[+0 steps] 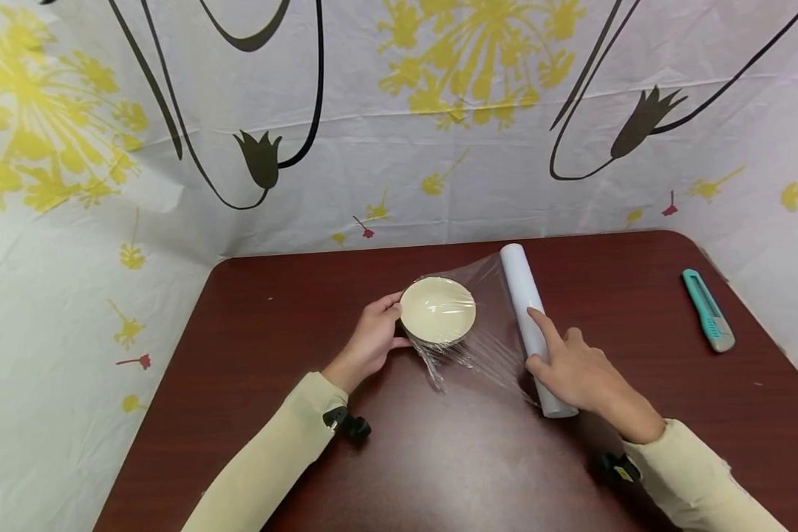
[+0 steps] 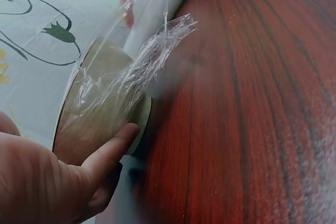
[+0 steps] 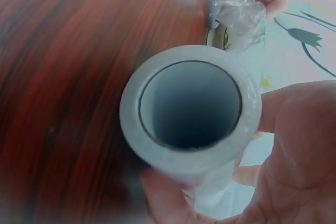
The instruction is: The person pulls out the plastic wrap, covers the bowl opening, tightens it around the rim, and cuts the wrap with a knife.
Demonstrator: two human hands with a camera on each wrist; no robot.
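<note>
My left hand (image 1: 372, 332) grips a cream bowl (image 1: 437, 310) at its left side, thumb by the rim and fingers under it. Clear plastic wrap (image 1: 488, 347) stretches over the bowl and runs across to a white roll of plastic wrap (image 1: 524, 295). In the left wrist view, crumpled film (image 2: 152, 56) bunches along the bowl's outer wall (image 2: 89, 124), which is tilted in that view. My right hand (image 1: 585, 369) holds the roll near its lower end, thumb and index finger on it. The roll's hollow end (image 3: 191, 106) faces the right wrist camera.
A teal box cutter (image 1: 708, 310) lies at the right of the dark red wooden table (image 1: 292, 310). Behind and to the left hangs a white cloth (image 1: 372, 96) with yellow and grey flower prints. Small black cameras (image 1: 346, 425) sit at both wrists.
</note>
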